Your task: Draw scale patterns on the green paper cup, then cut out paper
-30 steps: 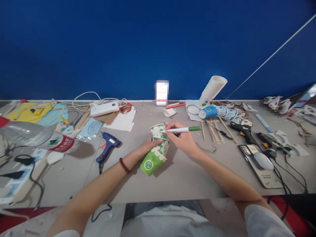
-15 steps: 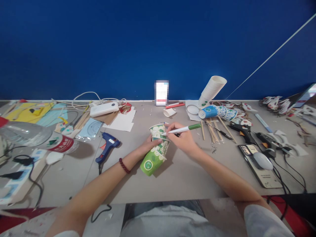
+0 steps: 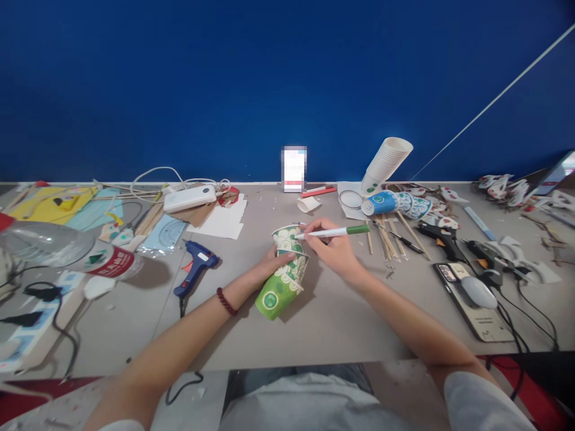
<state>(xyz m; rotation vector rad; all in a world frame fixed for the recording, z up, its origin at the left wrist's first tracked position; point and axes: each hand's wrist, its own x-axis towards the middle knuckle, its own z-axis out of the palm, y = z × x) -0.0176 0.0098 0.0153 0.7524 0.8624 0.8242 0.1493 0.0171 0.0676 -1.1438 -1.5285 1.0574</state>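
Observation:
My left hand (image 3: 272, 266) is wrapped round a stack of green patterned paper cups (image 3: 279, 293), tilted with the bases toward me and to the left. In my right hand (image 3: 330, 245) a white marker with a green end (image 3: 335, 232) is pinched, its tip at the topmost cup near the rim. Whether the tip touches the cup I cannot tell for sure. A blue glue gun (image 3: 197, 266) lies to the left of my left hand. Right of my right hand are thin wooden sticks (image 3: 386, 239) and a black pen (image 3: 404, 239).
A lying water bottle (image 3: 67, 245) and a power strip (image 3: 40, 323) take up the left. At the back stand a lit phone (image 3: 294, 169) and a tall stack of white cups (image 3: 387, 164); blue cups (image 3: 381, 203) lie beside it. Right: a phone (image 3: 471, 317), mouse (image 3: 478, 292), glue guns and cables.
The marker has shifted slightly and lies a little flatter, its tip higher up toward the cup rim. My left hand and the cups have hardly moved.

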